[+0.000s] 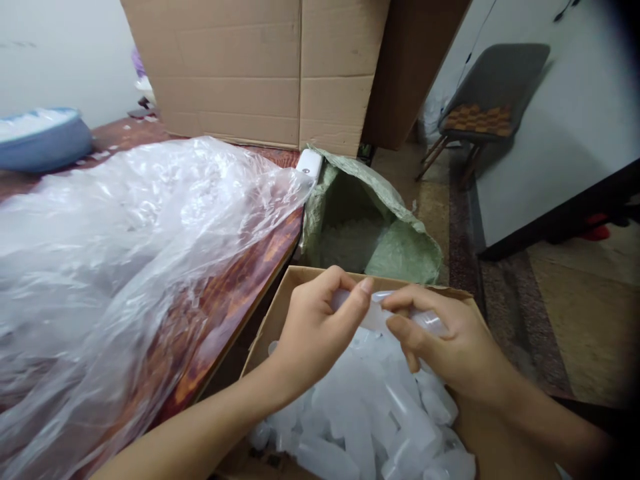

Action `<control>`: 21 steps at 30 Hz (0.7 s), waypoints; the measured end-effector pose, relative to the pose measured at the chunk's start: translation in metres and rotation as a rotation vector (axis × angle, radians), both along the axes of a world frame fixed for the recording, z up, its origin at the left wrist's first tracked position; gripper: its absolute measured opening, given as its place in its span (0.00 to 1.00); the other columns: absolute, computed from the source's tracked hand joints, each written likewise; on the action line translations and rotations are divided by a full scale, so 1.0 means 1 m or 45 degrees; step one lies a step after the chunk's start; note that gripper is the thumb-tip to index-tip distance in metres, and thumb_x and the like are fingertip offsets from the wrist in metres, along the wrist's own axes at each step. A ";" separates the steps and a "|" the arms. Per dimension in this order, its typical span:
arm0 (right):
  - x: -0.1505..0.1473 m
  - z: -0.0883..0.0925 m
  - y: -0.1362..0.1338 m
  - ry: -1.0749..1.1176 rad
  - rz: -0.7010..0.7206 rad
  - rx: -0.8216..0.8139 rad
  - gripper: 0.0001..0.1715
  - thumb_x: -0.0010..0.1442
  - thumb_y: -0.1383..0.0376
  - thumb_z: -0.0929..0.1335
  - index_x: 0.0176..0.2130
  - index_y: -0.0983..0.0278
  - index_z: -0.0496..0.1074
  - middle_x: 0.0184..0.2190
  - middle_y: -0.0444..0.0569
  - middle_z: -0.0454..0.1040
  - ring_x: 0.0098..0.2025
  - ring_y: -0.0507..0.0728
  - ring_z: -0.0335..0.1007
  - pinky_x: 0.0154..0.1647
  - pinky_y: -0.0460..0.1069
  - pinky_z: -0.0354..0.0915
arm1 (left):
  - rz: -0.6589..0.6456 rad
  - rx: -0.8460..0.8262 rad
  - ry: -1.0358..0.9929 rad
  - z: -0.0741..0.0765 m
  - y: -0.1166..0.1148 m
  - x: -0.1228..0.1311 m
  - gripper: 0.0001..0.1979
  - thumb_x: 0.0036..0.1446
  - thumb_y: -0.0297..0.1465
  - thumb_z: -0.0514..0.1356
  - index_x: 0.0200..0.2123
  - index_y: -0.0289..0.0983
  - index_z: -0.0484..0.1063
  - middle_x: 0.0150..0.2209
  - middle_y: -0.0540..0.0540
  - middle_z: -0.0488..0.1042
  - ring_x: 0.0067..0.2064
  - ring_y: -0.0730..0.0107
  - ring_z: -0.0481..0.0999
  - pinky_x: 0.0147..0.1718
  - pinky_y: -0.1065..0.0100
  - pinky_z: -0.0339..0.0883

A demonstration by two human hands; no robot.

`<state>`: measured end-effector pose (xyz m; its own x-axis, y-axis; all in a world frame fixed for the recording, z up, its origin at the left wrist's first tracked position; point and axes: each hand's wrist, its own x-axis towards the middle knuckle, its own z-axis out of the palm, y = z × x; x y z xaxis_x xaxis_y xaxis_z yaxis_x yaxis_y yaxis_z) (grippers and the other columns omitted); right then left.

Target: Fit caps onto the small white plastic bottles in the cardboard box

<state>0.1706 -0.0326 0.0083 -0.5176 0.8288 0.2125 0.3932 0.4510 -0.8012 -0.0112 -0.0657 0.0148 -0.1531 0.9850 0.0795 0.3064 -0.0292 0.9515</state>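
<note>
Above the cardboard box [265,333], both my hands are closed on translucent plastic. My left hand [320,333] pinches a pale tube-like plastic piece [341,300] between thumb and curled fingers. In my right hand [447,340] lies a clear, rounded plastic piece [429,323], with thumb and forefinger at its inner end. The two pieces come together between my fingertips; I cannot tell whether they are joined. Beneath my hands, the box holds a heap of similar translucent tube- or bottle-like plastic pieces [350,420].
Left stands a red-brown patterned table [270,250] under a large clear plastic bag [165,193], with a blue basin [50,143] farther back. Beyond the box, a green woven sack [410,250] gapes beside a white device [309,164]. Behind are a tall cardboard box [250,73] and a grey chair [505,87].
</note>
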 end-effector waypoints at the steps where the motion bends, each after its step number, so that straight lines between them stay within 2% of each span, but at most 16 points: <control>1: 0.002 -0.002 0.000 0.004 -0.021 0.182 0.09 0.64 0.59 0.67 0.44 0.59 0.72 0.22 0.40 0.72 0.20 0.51 0.70 0.21 0.46 0.68 | 0.027 -0.017 -0.012 0.000 0.002 -0.002 0.16 0.61 0.39 0.58 0.24 0.36 0.65 0.22 0.54 0.64 0.26 0.78 0.63 0.25 0.75 0.57; 3: 0.005 -0.005 -0.001 -0.029 0.024 0.598 0.21 0.61 0.65 0.68 0.55 0.59 0.67 0.27 0.43 0.74 0.26 0.53 0.73 0.28 0.48 0.70 | 0.080 -0.073 -0.053 -0.001 0.007 -0.007 0.17 0.60 0.38 0.57 0.22 0.36 0.63 0.20 0.55 0.61 0.25 0.78 0.59 0.24 0.75 0.54; 5: 0.005 -0.008 0.000 -0.148 0.158 0.785 0.26 0.60 0.69 0.67 0.58 0.60 0.64 0.30 0.44 0.75 0.28 0.54 0.74 0.30 0.49 0.70 | 0.103 -0.106 -0.073 -0.003 0.011 -0.011 0.17 0.58 0.36 0.57 0.20 0.36 0.60 0.19 0.56 0.57 0.23 0.79 0.56 0.22 0.75 0.52; 6: 0.005 -0.009 0.000 -0.209 0.196 0.790 0.26 0.60 0.69 0.67 0.58 0.60 0.64 0.31 0.45 0.76 0.29 0.54 0.74 0.30 0.49 0.70 | 0.101 -0.105 -0.073 -0.003 0.012 -0.012 0.16 0.57 0.35 0.57 0.20 0.36 0.58 0.19 0.56 0.56 0.23 0.79 0.55 0.22 0.75 0.51; 8: 0.004 -0.010 0.002 -0.240 0.161 0.812 0.26 0.60 0.70 0.66 0.58 0.61 0.64 0.32 0.45 0.76 0.30 0.54 0.75 0.28 0.48 0.70 | 0.092 -0.100 -0.075 -0.003 0.013 -0.013 0.16 0.55 0.32 0.57 0.19 0.36 0.57 0.18 0.56 0.55 0.23 0.79 0.54 0.22 0.75 0.50; 11: 0.003 -0.011 0.004 -0.222 0.164 0.950 0.28 0.59 0.70 0.65 0.59 0.60 0.62 0.28 0.42 0.75 0.27 0.54 0.74 0.25 0.48 0.68 | 0.074 -0.113 -0.092 -0.002 0.012 -0.011 0.15 0.53 0.32 0.56 0.18 0.37 0.56 0.18 0.56 0.55 0.22 0.79 0.54 0.21 0.75 0.49; 14: 0.005 -0.012 0.005 -0.318 0.202 0.847 0.26 0.59 0.70 0.65 0.57 0.59 0.63 0.32 0.45 0.77 0.30 0.56 0.76 0.29 0.49 0.70 | 0.082 -0.121 -0.089 -0.001 0.011 -0.010 0.14 0.53 0.31 0.56 0.18 0.37 0.55 0.19 0.56 0.54 0.23 0.79 0.54 0.22 0.75 0.49; 16: 0.007 -0.013 0.006 -0.285 0.200 0.902 0.32 0.58 0.69 0.66 0.60 0.59 0.59 0.32 0.46 0.77 0.28 0.56 0.75 0.29 0.50 0.69 | 0.098 -0.133 -0.080 -0.001 0.011 -0.011 0.15 0.53 0.31 0.55 0.18 0.37 0.55 0.19 0.56 0.54 0.23 0.79 0.54 0.22 0.75 0.49; 18: 0.007 -0.014 0.008 -0.286 0.257 1.000 0.38 0.57 0.69 0.67 0.64 0.58 0.54 0.27 0.42 0.74 0.23 0.55 0.71 0.24 0.49 0.66 | 0.116 -0.145 -0.076 -0.002 0.012 -0.013 0.15 0.53 0.31 0.56 0.18 0.37 0.55 0.19 0.56 0.55 0.23 0.78 0.55 0.22 0.76 0.49; 21: 0.005 -0.014 0.010 -0.362 0.262 0.949 0.30 0.60 0.69 0.65 0.61 0.59 0.58 0.27 0.42 0.75 0.26 0.54 0.73 0.25 0.48 0.66 | 0.124 -0.165 -0.095 -0.004 0.012 -0.015 0.14 0.54 0.31 0.55 0.19 0.37 0.55 0.19 0.56 0.54 0.23 0.78 0.54 0.21 0.76 0.48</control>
<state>0.1758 -0.0222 -0.0059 -0.7608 0.4046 0.5074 0.3871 0.9105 -0.1456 -0.0258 -0.0533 0.0110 -0.2493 0.9664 -0.0624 0.2305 0.1218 0.9654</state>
